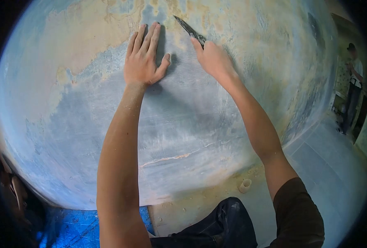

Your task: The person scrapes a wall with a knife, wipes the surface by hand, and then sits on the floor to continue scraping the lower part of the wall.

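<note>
A wall (pixel 109 111) with patchy grey-blue and yellowish, flaking paint fills most of the head view. My left hand (pixel 144 62) lies flat on it at the upper middle, fingers stretched upward and thumb out to the side. To its right, my right hand (pixel 215 61) is closed around a dark knife (pixel 186 28). The knife's pointed tip aims up and left, close to the wall's surface where grey meets yellow. A pale crack (pixel 171 158) runs across the lower wall.
A small pale cup-like cylinder (pixel 245 186) stands on the dusty floor at the wall's foot. Blue sheeting (pixel 74 227) covers the floor at lower left. My knee (pixel 233 215) is bent below. At far right, a person (pixel 352 87) in a cap stands by another wall.
</note>
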A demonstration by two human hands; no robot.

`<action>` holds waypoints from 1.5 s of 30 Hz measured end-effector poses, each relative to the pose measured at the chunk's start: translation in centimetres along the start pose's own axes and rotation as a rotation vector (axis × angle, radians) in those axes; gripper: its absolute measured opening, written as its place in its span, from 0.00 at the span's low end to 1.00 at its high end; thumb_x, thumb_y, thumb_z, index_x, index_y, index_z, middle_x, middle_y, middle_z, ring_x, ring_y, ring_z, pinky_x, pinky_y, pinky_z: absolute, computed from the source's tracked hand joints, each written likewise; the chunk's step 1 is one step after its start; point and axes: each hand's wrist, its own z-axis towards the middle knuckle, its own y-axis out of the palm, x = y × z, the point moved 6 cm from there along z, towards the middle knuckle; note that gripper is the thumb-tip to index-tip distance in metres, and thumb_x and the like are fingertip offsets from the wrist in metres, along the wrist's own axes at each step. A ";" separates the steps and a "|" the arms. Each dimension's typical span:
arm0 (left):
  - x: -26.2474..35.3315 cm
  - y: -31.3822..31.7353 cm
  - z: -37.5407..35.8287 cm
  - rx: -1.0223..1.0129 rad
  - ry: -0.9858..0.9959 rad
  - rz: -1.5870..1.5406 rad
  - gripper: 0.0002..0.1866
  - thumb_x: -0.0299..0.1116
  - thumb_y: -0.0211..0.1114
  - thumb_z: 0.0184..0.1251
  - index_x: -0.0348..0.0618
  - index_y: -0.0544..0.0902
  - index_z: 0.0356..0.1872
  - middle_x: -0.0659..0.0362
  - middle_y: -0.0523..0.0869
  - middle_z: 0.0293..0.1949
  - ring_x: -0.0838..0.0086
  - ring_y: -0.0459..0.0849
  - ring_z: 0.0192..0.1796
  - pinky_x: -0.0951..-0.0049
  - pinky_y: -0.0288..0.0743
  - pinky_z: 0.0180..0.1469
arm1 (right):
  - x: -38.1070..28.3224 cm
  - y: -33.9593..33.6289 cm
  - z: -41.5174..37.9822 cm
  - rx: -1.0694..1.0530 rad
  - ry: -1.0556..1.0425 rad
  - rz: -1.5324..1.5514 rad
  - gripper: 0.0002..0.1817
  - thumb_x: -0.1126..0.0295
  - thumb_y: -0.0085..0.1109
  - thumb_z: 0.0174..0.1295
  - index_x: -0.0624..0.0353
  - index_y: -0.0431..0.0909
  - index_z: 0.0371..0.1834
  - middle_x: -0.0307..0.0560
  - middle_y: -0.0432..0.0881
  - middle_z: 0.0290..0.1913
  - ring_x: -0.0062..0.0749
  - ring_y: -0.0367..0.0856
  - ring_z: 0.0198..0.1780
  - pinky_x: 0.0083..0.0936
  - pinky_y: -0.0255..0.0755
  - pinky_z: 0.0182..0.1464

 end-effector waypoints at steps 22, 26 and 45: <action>0.0 -0.3 0.1 -0.017 -0.022 -0.023 0.40 0.52 0.54 0.70 0.51 0.60 0.82 0.60 0.67 0.79 0.59 0.60 0.82 0.56 0.49 0.84 | -1.1 -0.9 1.1 0.142 -0.065 0.045 0.41 0.43 0.41 0.80 0.72 0.81 0.23 0.66 0.80 0.19 0.60 0.83 0.24 0.50 0.77 0.32; 0.0 -0.2 0.0 -0.016 -0.019 -0.021 0.41 0.52 0.56 0.68 0.49 0.60 0.81 0.60 0.67 0.79 0.60 0.60 0.82 0.56 0.51 0.83 | -0.2 0.3 -2.6 -0.035 0.016 -0.018 0.36 0.45 0.41 0.80 0.71 0.86 0.37 0.72 0.86 0.35 0.66 0.88 0.41 0.53 0.81 0.47; -0.1 0.0 0.0 0.009 -0.005 -0.028 0.40 0.51 0.55 0.69 0.50 0.61 0.81 0.60 0.67 0.79 0.59 0.60 0.82 0.56 0.51 0.83 | -1.0 -0.5 -0.4 -0.027 0.005 0.050 0.38 0.43 0.39 0.80 0.71 0.86 0.36 0.72 0.86 0.35 0.67 0.87 0.41 0.54 0.80 0.46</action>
